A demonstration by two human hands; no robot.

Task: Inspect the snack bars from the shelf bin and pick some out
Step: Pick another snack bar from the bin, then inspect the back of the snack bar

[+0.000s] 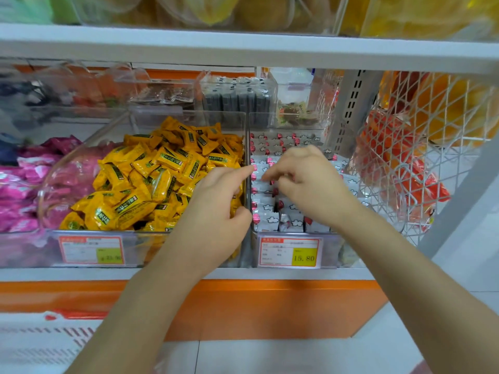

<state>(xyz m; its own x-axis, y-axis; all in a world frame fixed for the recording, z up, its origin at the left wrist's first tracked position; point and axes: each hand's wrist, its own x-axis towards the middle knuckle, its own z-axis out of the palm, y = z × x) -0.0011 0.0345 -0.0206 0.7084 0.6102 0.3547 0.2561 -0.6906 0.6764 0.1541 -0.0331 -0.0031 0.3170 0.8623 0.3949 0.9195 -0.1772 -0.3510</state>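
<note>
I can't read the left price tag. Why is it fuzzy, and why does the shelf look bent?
Head view: the left tag sits toward the soft, smeared side of the frame, like the pink packs; the right tag, nearer the middle, reads 15.80 clearly. Head view: the wide-angle lens bows the shelf edge, and light glints on the clear bin wall.

Both forearms outstretched, left hand (218, 195) index extended, right hand (305, 182) fingers curled downward
</note>
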